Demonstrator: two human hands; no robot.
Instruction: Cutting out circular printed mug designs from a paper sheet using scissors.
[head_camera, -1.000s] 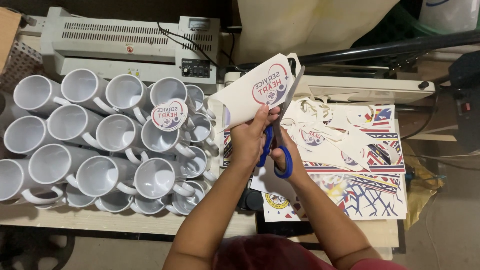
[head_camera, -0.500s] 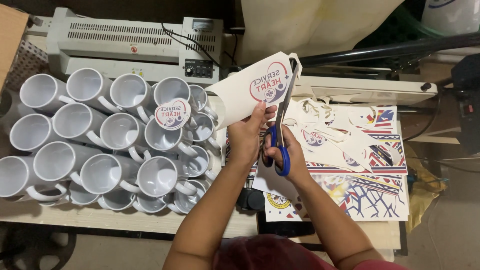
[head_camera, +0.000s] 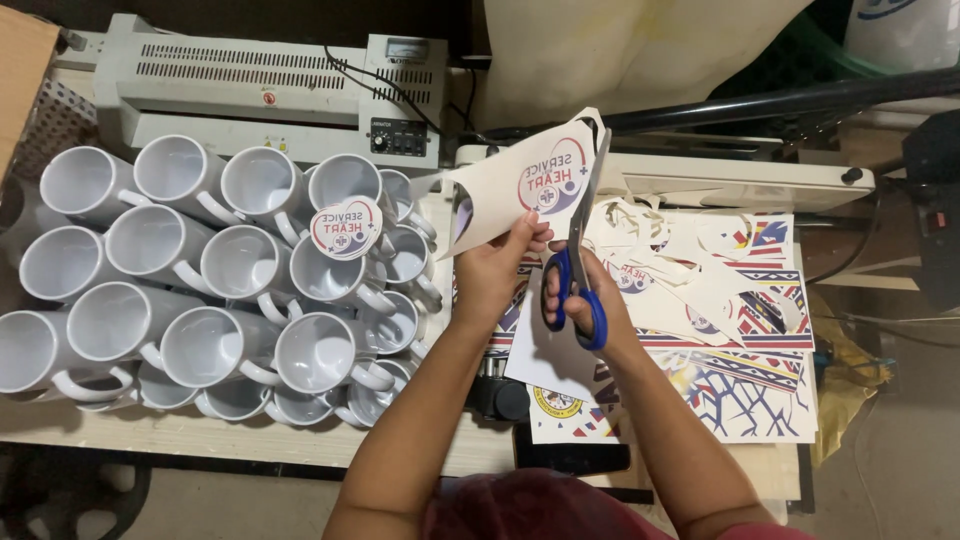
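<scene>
The left hand (head_camera: 490, 270) pinches the lower edge of a printed paper sheet (head_camera: 510, 185) between its fingers (head_camera: 528, 232), holding it raised above the bench (head_camera: 200, 435). The right hand (head_camera: 590, 300) has its fingers through the blue handles of the scissors (head_camera: 578, 250), whose blades stand along the sheet's right edge, beside the white mugs (head_camera: 200, 260).

Setting: small print and mug-decoration workshop. Evidence: many blank white mugs (head_camera: 190, 290) laid on their sides in stacked rows on a pale worktable (head_camera: 250, 440); grey laminator (head_camera: 260, 90) with control panel at the table's back edge; a flat white press-type machine (head_camera: 740, 180) to its right; printed design sheets (head_camera: 740, 350) and paper offcuts (head_camera: 640, 225) strewn beside it; one cut round printed label (head_camera: 346, 228) resting on the mugs
</scene>
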